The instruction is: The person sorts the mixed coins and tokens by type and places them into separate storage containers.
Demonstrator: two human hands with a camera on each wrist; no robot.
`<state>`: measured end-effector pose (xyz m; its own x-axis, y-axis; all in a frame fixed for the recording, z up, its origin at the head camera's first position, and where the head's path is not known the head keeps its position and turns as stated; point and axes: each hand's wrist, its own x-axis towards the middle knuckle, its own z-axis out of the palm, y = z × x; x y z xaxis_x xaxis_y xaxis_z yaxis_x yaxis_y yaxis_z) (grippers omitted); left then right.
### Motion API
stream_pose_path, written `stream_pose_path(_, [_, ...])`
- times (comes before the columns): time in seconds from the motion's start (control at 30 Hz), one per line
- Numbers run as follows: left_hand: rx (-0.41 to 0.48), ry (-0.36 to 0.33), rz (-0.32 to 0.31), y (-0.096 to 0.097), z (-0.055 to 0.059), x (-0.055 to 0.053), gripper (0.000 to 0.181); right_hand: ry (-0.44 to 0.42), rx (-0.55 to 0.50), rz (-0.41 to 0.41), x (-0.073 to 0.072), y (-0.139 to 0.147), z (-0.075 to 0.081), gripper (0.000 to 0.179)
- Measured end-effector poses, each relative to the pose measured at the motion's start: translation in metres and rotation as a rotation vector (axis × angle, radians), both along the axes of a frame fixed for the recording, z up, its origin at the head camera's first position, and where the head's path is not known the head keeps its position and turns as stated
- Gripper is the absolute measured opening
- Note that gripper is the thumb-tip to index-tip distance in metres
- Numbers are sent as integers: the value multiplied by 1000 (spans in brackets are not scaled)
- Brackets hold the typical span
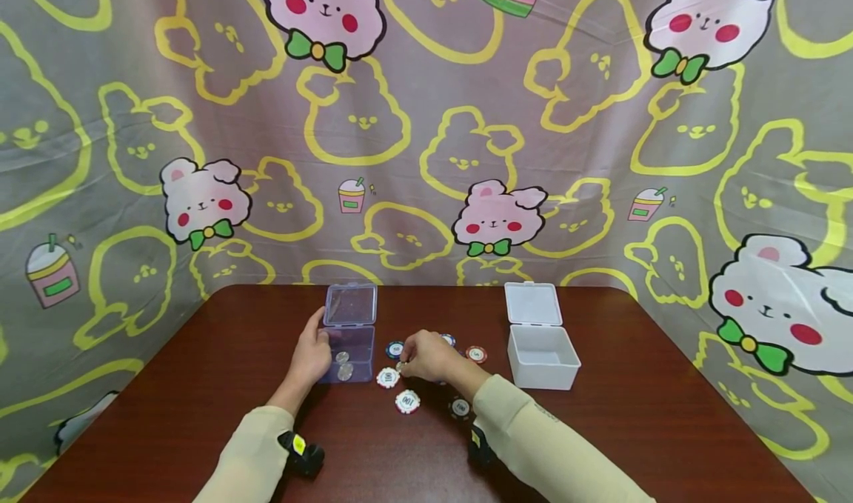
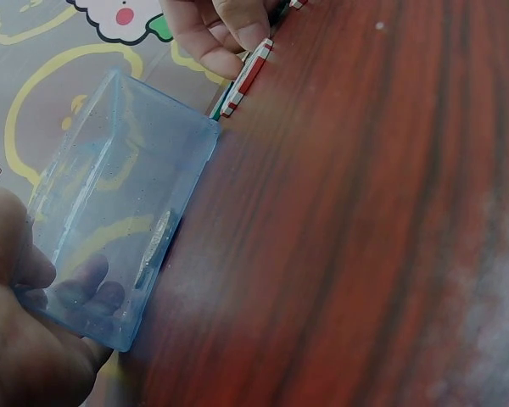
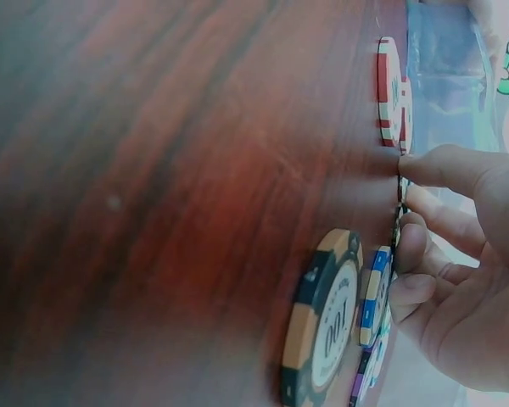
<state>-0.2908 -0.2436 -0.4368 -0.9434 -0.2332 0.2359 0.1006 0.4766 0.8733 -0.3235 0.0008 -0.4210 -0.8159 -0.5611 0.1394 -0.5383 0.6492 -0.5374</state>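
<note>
Head view: the step in hand looks like sorting coins from chips, at the point of picking one up. The right hand [image 1: 429,356] is down among the chips, its fingertips at a coin [image 1: 400,367] on their eight o'clock side; fingers are bunched toward it, but I cannot tell whether the pinch has closed or the coin has left the table. The left hand [image 1: 313,351] grips the clear box [image 1: 363,373] by its nine o'clock wall. That box, lid up at twelve o'clock, lies at nine o'clock from the right hand, and two coins [image 1: 344,372] rest inside. The white box [image 1: 543,378] is open at three o'clock. Around the right hand lie a blue chip [image 1: 395,350] at nine, a white chip [image 1: 388,378] at eight, a black chip [image 1: 460,408] at five and a red chip [image 1: 476,354] at three. As I judge it, the next move calls for a thumb-and-finger pinch on the coin's thin rim without dragging the chips beside it, then a short lift toward nine o'clock, high enough to pass the box wall, with the left hand steadying the box.
</note>
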Motion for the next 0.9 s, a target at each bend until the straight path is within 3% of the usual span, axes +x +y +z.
stream_pose_path(0.23, [3, -5, 1, 0, -1, -1, 53, 21, -18, -19, 1, 0, -4, 14])
stream_pose_path(0.63, [-26, 8, 7, 1, -1, -1, 53, 101, 3, -121, 12, -1, -4, 17])
stream_pose_path(0.9, [-21, 17, 5, 1, -1, -1, 53, 85, -91, -65, 12, 3, -6, 18])
